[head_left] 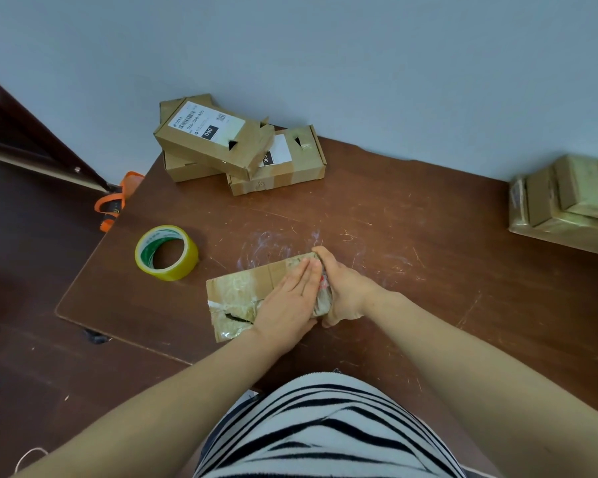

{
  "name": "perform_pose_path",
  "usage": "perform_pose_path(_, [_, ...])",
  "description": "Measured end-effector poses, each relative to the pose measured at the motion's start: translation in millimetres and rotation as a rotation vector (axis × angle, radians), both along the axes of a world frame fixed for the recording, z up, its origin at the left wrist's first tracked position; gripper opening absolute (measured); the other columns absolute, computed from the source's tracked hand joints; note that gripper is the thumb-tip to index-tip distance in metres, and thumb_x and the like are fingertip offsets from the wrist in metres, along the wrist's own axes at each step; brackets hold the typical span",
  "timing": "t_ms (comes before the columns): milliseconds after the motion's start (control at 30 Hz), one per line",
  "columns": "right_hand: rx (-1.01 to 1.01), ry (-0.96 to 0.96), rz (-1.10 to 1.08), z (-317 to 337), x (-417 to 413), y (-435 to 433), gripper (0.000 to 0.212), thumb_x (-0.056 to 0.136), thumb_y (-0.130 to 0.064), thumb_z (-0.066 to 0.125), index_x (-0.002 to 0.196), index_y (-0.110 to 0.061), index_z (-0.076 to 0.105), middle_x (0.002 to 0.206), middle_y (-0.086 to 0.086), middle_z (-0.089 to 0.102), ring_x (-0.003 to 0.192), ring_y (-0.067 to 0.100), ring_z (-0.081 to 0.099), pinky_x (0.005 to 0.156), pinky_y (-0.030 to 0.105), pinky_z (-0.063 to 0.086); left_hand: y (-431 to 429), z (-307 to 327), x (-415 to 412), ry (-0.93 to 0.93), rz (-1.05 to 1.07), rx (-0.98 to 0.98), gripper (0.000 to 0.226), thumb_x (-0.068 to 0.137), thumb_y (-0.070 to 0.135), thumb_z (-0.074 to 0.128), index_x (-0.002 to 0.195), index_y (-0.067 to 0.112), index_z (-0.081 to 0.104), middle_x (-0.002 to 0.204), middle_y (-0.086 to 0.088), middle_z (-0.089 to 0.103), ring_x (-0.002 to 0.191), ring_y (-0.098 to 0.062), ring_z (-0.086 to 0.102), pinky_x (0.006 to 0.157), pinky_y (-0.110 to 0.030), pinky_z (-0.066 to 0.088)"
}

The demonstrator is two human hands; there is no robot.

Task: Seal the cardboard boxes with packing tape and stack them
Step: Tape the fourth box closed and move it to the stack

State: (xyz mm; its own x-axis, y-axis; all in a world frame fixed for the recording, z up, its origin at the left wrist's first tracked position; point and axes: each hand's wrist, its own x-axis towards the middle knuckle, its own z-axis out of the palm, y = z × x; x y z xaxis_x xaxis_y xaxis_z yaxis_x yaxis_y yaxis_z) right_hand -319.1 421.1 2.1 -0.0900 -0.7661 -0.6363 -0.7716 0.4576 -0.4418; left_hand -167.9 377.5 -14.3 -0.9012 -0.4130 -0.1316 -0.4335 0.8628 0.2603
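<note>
A flat cardboard box (pixel 242 288), wrapped in old clear tape and torn at its near-left corner, lies on the brown table (pixel 411 236) in front of me. My left hand (pixel 290 301) rests flat on its top with straight fingers. My right hand (pixel 346 291) grips the box's right end, fingers curled round it. A yellow roll of packing tape (pixel 166 252) lies on its side to the box's left, apart from both hands.
Three labelled cardboard boxes (pixel 235 143) lie piled at the table's far left corner. More taped boxes (pixel 567 205) are stacked at the right edge against the wall. An orange tool (pixel 116 198) lies off the table's left edge over the dark floor.
</note>
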Motion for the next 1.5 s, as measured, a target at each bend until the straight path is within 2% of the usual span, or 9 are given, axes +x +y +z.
perform_pose_path(200, [0.006, 0.014, -0.008, 1.2, 0.7, 0.2, 0.137, 0.059, -0.021, 0.087, 0.147, -0.032, -0.017, 0.139, 0.011, 0.037, 0.122, 0.031, 0.045, 0.099, 0.044, 0.044, -1.1, -8.1, 3.0, -0.032, -0.008, -0.151, 0.1, 0.051, 0.045, 0.091, 0.127, -0.007, 0.052, 0.127, -0.017, 0.061, 0.119, -0.026, 0.058, 0.101, -0.036, 0.034])
perform_pose_path(300, [0.006, 0.021, -0.002, 1.8, 2.2, 0.3, 0.139, 0.058, -0.021, 0.087, 0.147, -0.031, -0.019, 0.144, 0.01, 0.034, 0.124, 0.03, 0.045, 0.101, 0.044, 0.043, 2.5, 0.0, 4.0, -0.042, 0.033, -0.118, 0.099, 0.054, 0.042, 0.09, 0.13, -0.008, 0.051, 0.134, -0.019, 0.055, 0.125, -0.026, 0.054, 0.104, -0.031, 0.029])
perform_pose_path(400, [0.008, 0.033, -0.003, 2.2, 2.0, 0.8, 0.14, 0.058, -0.021, 0.088, 0.147, -0.031, -0.02, 0.146, 0.01, 0.032, 0.125, 0.03, 0.045, 0.102, 0.044, 0.042, 3.6, 4.0, 2.5, -0.015, 0.024, -0.074, 0.088, 0.091, 0.036, 0.061, 0.15, 0.0, 0.008, 0.16, -0.011, 0.009, 0.148, -0.019, 0.008, 0.111, -0.02, -0.003])
perform_pose_path(567, [0.014, 0.086, 0.018, 5.8, 3.3, 1.8, 0.14, 0.061, -0.024, 0.088, 0.147, -0.031, -0.022, 0.145, 0.011, 0.034, 0.126, 0.031, 0.044, 0.102, 0.044, 0.042, 8.7, 5.3, 18.1, 0.098, 0.034, -0.03, 0.088, 0.051, 0.03, 0.093, 0.126, -0.001, 0.058, 0.121, -0.013, 0.065, 0.114, -0.026, 0.062, 0.098, -0.032, 0.042])
perform_pose_path(733, [-0.01, 0.126, 0.058, 10.7, 11.3, 3.9, 0.147, 0.062, -0.026, 0.089, 0.141, -0.026, -0.036, 0.152, 0.01, 0.023, 0.131, 0.031, 0.041, 0.099, 0.043, 0.044, 10.8, 13.3, 57.3, 0.234, 0.283, -0.053, 0.074, 0.078, 0.044, 0.057, 0.138, 0.001, 0.045, 0.137, -0.013, 0.051, 0.131, -0.028, 0.042, 0.111, -0.039, 0.027])
perform_pose_path(867, [-0.089, 0.223, 0.142, 27.5, 18.6, 8.1, 0.151, 0.058, -0.041, 0.089, 0.143, -0.02, -0.034, 0.158, 0.005, -0.005, 0.145, 0.029, 0.006, 0.114, 0.046, 0.026, 10.1, 19.9, 85.8, 0.381, 0.693, 0.176, 0.079, 0.076, 0.042, 0.045, 0.142, -0.001, 0.039, 0.145, -0.014, 0.04, 0.136, -0.029, 0.03, 0.111, -0.029, 0.018])
perform_pose_path(1000, [-0.329, 0.3, 0.282, 39.7, 41.7, 10.5, 0.114, 0.075, -0.047, 0.072, 0.152, -0.016, -0.007, 0.158, 0.007, -0.005, 0.145, 0.029, -0.002, 0.118, 0.043, 0.013, 12.6, 13.4, 104.9, 0.442, 0.93, 0.282, 0.069, 0.073, 0.031, 0.048, 0.135, 0.0, 0.048, 0.138, -0.014, 0.048, 0.13, -0.03, 0.04, 0.108, -0.032, 0.026])
perform_pose_path(1167, [-0.459, 0.088, 0.408, 33.4, 84.9, 1.6, 0.055, 0.095, -0.025, 0.052, 0.145, -0.011, 0.035, 0.148, 0.006, 0.032, 0.131, 0.022, 0.036, 0.104, 0.03, 0.034, 18.3, 9.3, 106.2, 0.489, 1.027, 0.382, 0.054, 0.081, 0.029, 0.063, 0.127, 0.002, 0.057, 0.134, -0.011, 0.051, 0.125, -0.024, 0.047, 0.107, -0.032, 0.034])
perform_pose_path(1500, [-0.531, 0.051, 0.435, 7.3, 91.3, 7.4, 0.043, 0.095, -0.013, 0.049, 0.135, 0.002, 0.048, 0.13, 0.02, 0.049, 0.116, 0.035, 0.048, 0.097, 0.036, 0.041, 17.9, 5.9, 87.8, 0.557, 1.24, 0.524, 0.045, 0.082, 0.031, 0.073, 0.119, 0.011, 0.056, 0.116, -0.002, 0.05, 0.111, -0.015, 0.049, 0.079, -0.014, 0.031])
